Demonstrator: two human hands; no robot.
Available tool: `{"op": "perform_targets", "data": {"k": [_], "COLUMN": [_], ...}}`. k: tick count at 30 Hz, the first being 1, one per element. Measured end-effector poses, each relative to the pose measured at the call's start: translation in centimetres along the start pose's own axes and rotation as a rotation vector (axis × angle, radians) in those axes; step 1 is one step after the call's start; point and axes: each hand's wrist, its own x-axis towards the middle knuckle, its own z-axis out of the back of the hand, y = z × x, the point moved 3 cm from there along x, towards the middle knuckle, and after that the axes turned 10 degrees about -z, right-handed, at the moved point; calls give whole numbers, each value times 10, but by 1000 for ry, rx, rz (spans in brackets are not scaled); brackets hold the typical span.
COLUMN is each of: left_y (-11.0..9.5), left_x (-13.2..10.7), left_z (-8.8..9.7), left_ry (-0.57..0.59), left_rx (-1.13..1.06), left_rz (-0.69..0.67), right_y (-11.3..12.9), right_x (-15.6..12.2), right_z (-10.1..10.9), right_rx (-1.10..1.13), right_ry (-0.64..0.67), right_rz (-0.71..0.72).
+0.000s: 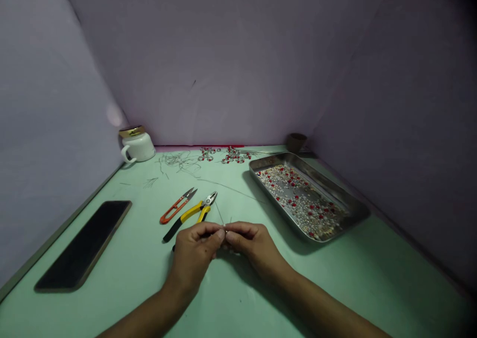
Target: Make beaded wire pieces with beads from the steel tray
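Observation:
My left hand (194,248) and my right hand (260,248) meet at the front middle of the table, thumbs and fingertips pinched close together. Between them is a thin beaded wire, mostly hidden by the fingers. One wire end (219,212) sticks up from the pinch, leaning towards the pliers. Just beyond my left hand lie combination pliers (192,213) with yellow and black handles, partly covered by that hand. Orange thread snips (178,207) rest to the left of the pliers. To the right of my right hand stands a metal tray (282,211) of small pearly, clear and red beads (294,199).
A dark phone (85,246) lies at the left. At the back are a white mug (138,147) with a gold lid-like piece on top, tangled wire offcuts (181,160), red-and-clear beaded pieces (234,155) and a small dark pot (296,142). Walls enclose the table's back and sides.

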Motion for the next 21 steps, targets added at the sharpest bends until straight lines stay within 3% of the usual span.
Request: {"op": "perform_targets", "data": {"k": [10,15,21], "left_y": [-5,-8,-13], "left_x": [1,4,5], "left_z": [7,8,8], "left_ry": [-1,41,60], "left_rx": [88,83,64], "left_rz": [-43,4,-25], "right_y": [1,-1,1], "right_x": [-3,-1,0], "right_z": [-5,-3,-3], "right_rx": [-10,34,62], "right_ry": [43,-6,106], "right_rz": [-17,-42,13]}}
